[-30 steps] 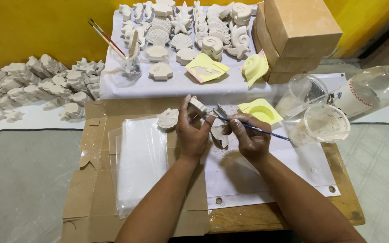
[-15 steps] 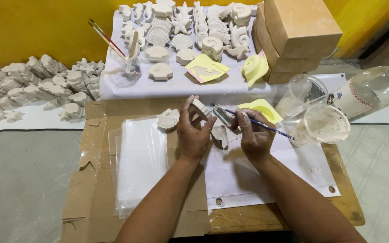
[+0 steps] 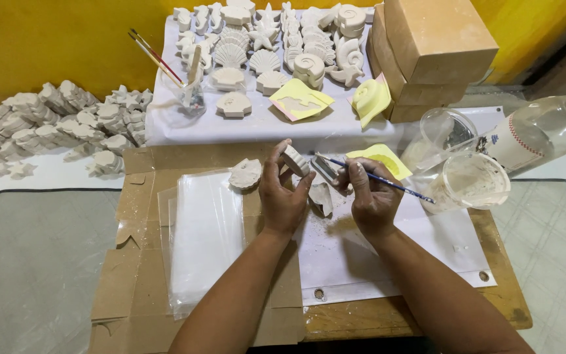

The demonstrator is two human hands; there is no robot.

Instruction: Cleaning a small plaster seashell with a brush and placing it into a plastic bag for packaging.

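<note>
Since the frame 0.5 s earlier, the left hand (image 3: 283, 196) has lifted its plaster shell cast (image 3: 295, 160) a little higher and turned it more on edge, while the right hand (image 3: 369, 196) has shifted slightly rightward; the brush tip has stayed near the cast. Left hand: thumb and fingertips pinch the plaster shell cast at its rim, the piece standing tilted above the fingers, over the white sheet (image 3: 375, 255). Right hand: fingers pressed together around the blue-handled paintbrush (image 3: 375, 177), held like a pen, bristle end pointing left toward the cast, just beside it; whether the bristles touch cannot be told. A 2nd cast (image 3: 322, 198) lies on the sheet between the 2 hands, below the held piece. A 3rd cast (image 3: 245, 174) rests on the cardboard (image 3: 139, 216), just left of the left hand. A stack of clear plastic bags (image 3: 206, 236) lies further left. A clear cup of cloudy liquid (image 3: 474, 181) stands right of the right hand, near a clear bottle (image 3: 538, 134).
</note>
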